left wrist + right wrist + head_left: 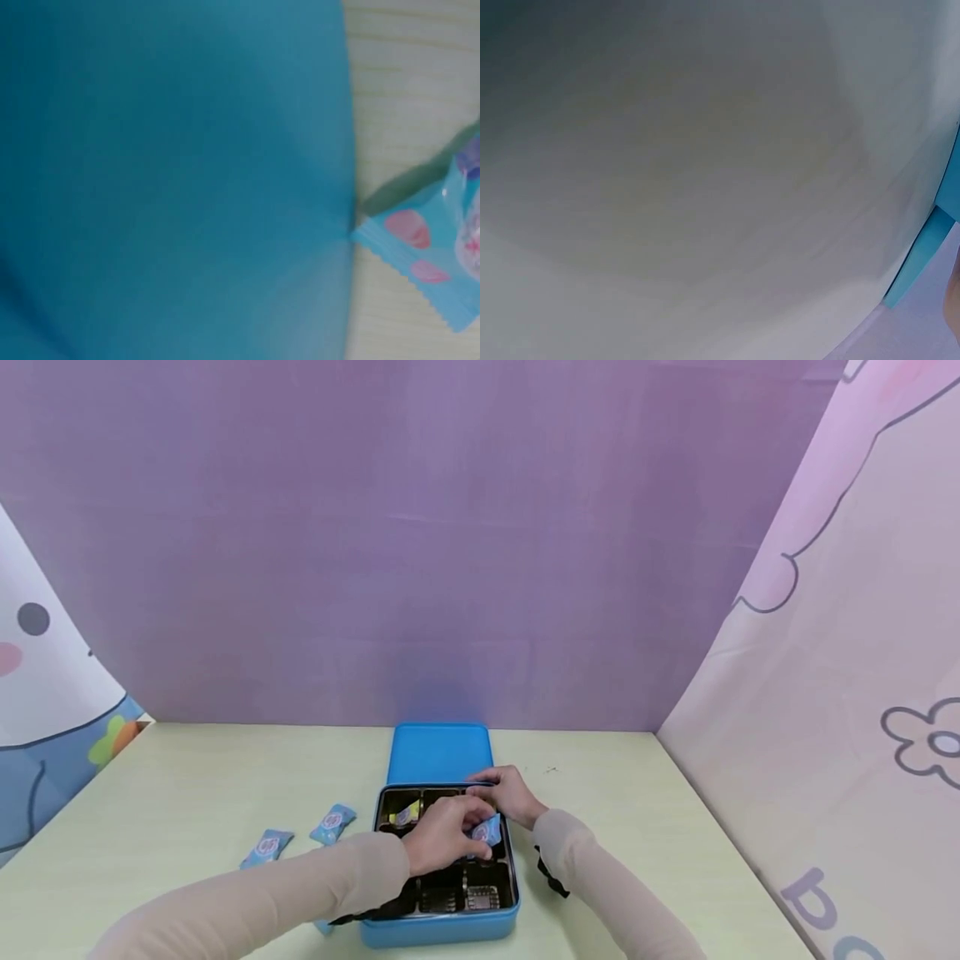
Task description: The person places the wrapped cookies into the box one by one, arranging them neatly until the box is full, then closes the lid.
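A blue rectangular box (442, 931) with dark inner compartments stands on the table. My left hand (447, 832) reaches over it, pinching a blue wrapped candy (487, 831) between thumb and fingers above the right-hand compartments. At the far right corner, my right hand (513, 793) holds the box's rim, its fingertips partly hidden. One far-left compartment contains a yellow wrapped candy (406, 813). The near compartments show bare dark plastic, though my left forearm covers part of them. In the left wrist view, the box wall (187, 180) fills most of the frame.
Left of the box lie blue wrapped candies, one (333, 824) close to it and another (267, 848) farther left. A blue lid (440, 753) lies behind the box. Purple cloth (420, 543) hangs at the table's back edge, with printed cloth (847, 693) at the right.
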Demonstrator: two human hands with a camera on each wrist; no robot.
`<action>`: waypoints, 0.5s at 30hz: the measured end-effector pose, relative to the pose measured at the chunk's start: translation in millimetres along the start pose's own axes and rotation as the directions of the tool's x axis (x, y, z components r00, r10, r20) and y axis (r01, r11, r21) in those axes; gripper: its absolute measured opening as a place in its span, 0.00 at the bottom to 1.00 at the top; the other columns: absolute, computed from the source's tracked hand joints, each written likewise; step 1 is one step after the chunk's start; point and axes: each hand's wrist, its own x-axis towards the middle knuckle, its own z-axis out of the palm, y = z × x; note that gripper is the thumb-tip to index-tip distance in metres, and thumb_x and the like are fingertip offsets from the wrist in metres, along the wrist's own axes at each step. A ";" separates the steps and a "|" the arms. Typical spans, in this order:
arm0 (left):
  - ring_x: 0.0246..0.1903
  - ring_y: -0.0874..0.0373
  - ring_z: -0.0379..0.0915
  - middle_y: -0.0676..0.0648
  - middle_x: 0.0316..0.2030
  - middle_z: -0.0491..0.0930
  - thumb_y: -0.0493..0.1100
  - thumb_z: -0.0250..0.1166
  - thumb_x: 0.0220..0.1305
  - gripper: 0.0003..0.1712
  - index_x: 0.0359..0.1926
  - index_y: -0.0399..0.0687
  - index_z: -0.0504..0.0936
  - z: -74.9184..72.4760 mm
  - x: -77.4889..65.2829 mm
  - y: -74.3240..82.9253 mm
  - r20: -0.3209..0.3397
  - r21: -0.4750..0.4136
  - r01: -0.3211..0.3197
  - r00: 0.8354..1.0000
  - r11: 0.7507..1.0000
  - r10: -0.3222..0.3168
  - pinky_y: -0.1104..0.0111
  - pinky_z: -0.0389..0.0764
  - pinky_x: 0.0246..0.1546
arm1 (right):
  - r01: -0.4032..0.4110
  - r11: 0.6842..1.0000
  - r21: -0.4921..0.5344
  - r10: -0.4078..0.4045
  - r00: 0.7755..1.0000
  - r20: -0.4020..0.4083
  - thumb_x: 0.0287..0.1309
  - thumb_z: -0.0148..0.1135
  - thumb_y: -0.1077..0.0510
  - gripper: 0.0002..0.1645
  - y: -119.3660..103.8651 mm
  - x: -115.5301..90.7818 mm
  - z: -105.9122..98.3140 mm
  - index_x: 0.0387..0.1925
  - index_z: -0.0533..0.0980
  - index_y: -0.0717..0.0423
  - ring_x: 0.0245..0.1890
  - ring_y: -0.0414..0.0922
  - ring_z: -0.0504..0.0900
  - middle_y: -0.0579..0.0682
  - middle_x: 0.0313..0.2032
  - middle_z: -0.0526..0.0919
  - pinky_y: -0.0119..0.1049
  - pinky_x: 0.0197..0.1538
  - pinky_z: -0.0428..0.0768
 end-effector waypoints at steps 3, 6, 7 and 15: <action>0.40 0.61 0.75 0.52 0.41 0.79 0.46 0.72 0.47 0.25 0.48 0.48 0.78 0.4 0.3 0.1 0.009 0.012 -0.009 1.000 1.000 0.009 0.70 0.78 0.41 | -0.005 1.000 0.010 0.005 1.000 -0.001 0.58 0.58 0.61 0.12 8.2 4.3 -0.8 0.43 0.81 0.60 0.42 0.47 0.80 0.57 0.44 0.82 0.38 0.42 0.81; 0.41 0.62 0.75 0.53 0.41 0.79 0.46 0.72 0.47 0.25 0.48 0.49 0.79 1.0 0.1 0.0 0.015 0.039 -0.015 1.000 0.999 0.014 0.70 0.78 0.41 | -0.005 1.000 0.007 0.005 1.000 -0.007 0.58 0.59 0.60 0.12 17.9 9.3 -0.3 0.43 0.81 0.59 0.41 0.46 0.80 0.55 0.43 0.82 0.37 0.42 0.81; 0.41 0.62 0.75 0.54 0.41 0.79 0.46 0.73 0.47 0.25 0.48 0.49 0.79 1.1 0.1 0.1 0.016 0.050 -0.018 1.000 0.999 0.017 0.70 0.78 0.41 | -0.007 1.000 0.002 0.007 1.000 -0.010 0.58 0.60 0.59 0.12 20.4 10.8 0.1 0.43 0.81 0.58 0.41 0.45 0.80 0.55 0.43 0.82 0.37 0.42 0.81; 0.38 0.64 0.74 0.55 0.39 0.80 0.46 0.73 0.46 0.24 0.48 0.49 0.80 2.1 0.3 0.0 0.016 0.099 -0.045 0.999 0.994 0.044 0.71 0.77 0.39 | -0.028 0.999 -0.018 0.027 0.999 -0.028 0.58 0.60 0.57 0.12 23.7 12.8 2.1 0.42 0.82 0.55 0.43 0.45 0.80 0.52 0.43 0.82 0.38 0.45 0.81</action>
